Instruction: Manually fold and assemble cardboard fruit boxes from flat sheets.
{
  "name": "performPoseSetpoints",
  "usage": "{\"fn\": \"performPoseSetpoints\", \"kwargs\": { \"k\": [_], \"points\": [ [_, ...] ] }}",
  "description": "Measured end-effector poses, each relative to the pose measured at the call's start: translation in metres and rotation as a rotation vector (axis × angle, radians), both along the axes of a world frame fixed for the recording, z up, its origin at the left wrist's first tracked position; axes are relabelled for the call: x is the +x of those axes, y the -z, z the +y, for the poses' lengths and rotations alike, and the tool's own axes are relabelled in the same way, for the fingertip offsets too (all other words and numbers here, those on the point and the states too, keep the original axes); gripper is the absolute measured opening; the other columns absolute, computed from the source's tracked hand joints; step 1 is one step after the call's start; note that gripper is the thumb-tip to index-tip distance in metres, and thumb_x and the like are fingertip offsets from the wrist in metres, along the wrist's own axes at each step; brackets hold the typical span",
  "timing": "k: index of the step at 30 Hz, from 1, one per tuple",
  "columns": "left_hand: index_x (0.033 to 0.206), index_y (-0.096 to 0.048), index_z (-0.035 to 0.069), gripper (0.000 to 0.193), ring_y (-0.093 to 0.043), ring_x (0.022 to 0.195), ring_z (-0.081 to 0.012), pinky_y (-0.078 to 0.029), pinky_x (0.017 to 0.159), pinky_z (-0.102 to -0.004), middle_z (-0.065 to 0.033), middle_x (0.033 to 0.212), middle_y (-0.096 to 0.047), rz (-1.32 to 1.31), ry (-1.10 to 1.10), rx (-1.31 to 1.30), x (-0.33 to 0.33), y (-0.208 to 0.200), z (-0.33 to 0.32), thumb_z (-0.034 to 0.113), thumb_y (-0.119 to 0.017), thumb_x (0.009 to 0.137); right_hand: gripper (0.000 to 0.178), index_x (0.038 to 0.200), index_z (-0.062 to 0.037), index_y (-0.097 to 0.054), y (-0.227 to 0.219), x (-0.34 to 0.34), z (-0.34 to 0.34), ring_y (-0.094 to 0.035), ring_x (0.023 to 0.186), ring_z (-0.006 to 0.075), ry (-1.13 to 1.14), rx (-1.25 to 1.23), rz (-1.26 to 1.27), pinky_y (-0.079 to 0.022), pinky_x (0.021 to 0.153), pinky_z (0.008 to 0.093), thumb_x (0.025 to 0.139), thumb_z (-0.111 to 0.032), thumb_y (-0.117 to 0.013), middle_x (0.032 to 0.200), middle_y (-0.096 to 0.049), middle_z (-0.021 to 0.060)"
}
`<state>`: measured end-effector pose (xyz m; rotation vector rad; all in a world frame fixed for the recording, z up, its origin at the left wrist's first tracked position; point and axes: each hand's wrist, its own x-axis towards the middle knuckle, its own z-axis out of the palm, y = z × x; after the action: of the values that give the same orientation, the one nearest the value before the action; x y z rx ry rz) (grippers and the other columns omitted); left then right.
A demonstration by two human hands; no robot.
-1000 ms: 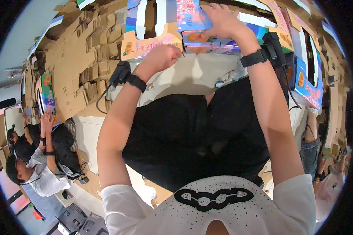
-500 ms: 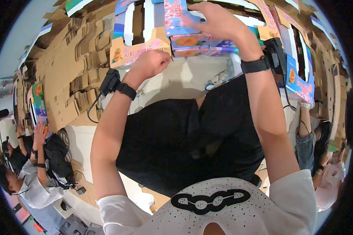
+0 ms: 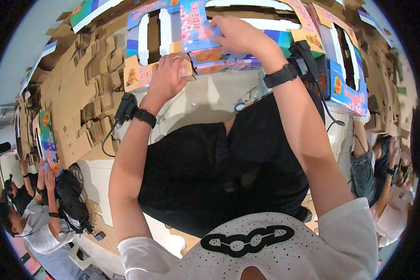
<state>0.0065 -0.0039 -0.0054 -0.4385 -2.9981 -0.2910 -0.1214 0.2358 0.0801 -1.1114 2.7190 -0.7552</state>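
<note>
Two bare hands in the head view, both over printed boxes at the upper centre of the frame. Left hand (image 3: 167,78) left of centre, with fingers curled over the orange front panel of the left box (image 3: 133,78); cannot tell a real pinch from a light rest there. Right hand (image 3: 241,36) a little right and higher, with fingers spread and thumb well apart from them, on the blue, blossom-printed panel of the middle box (image 3: 189,33); released, clasped around nothing visible. Both boxes side by side, with long cut-outs in their tops. At the upper right, a third box (image 3: 347,95), blue in front. At the upper left, piles of brown cardboard (image 3: 81,88).

On both wrists, black bands (image 3: 145,117) with small black devices (image 3: 126,107) and cables. Below the boxes, pale floor (image 3: 210,95); at the centre, black trousers (image 3: 219,163); at the lower edge, a white shirt (image 3: 308,254). At the far left, a co-worker (image 3: 44,231) in white, with hands at a green-and-blue box (image 3: 45,122). At the far right, another person (image 3: 396,205) in a pale top.
</note>
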Motion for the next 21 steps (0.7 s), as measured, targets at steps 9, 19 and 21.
{"fn": "performPoseSetpoints", "kwargs": {
  "k": [9, 19, 21],
  "points": [
    [0.146, -0.036, 0.005, 0.086, -0.041, 0.136, -0.0333, -0.039, 0.106, -0.0520, -0.0132, 0.150, -0.041, -0.019, -0.084, -0.135, -0.006, 0.017, -0.011, 0.032, -0.078, 0.077, 0.042, 0.130, 0.0002, -0.052, 0.002, 0.001, -0.003, -0.064, 0.102, 0.0416, -0.011, 0.104, 0.046, -0.050, 0.089, 0.0477, 0.089, -0.010, -0.056, 0.107, -0.067, 0.0257],
    [0.136, -0.042, 0.003, 0.092, -0.055, 0.120, -0.0317, -0.048, 0.092, -0.0513, -0.0149, 0.133, -0.049, -0.047, -0.259, -0.301, -0.009, 0.010, -0.012, 0.039, -0.087, 0.065, 0.043, 0.131, -0.0002, -0.051, -0.008, 0.005, -0.001, -0.066, 0.096, 0.0427, -0.004, 0.116, -0.029, -0.052, 0.085, 0.0487, 0.089, -0.011, -0.054, 0.102, -0.068, 0.0270],
    [0.131, -0.043, 0.001, 0.091, -0.058, 0.113, -0.0333, -0.050, 0.088, -0.0496, -0.0169, 0.127, -0.050, -0.126, -0.247, -0.267, -0.012, 0.003, -0.010, 0.039, -0.088, 0.061, 0.043, 0.130, -0.0002, -0.051, -0.006, 0.004, -0.001, -0.066, 0.097, 0.0426, 0.000, 0.111, -0.029, -0.052, 0.086, 0.0486, 0.090, -0.014, -0.054, 0.103, -0.068, 0.0269]
  ]
}}
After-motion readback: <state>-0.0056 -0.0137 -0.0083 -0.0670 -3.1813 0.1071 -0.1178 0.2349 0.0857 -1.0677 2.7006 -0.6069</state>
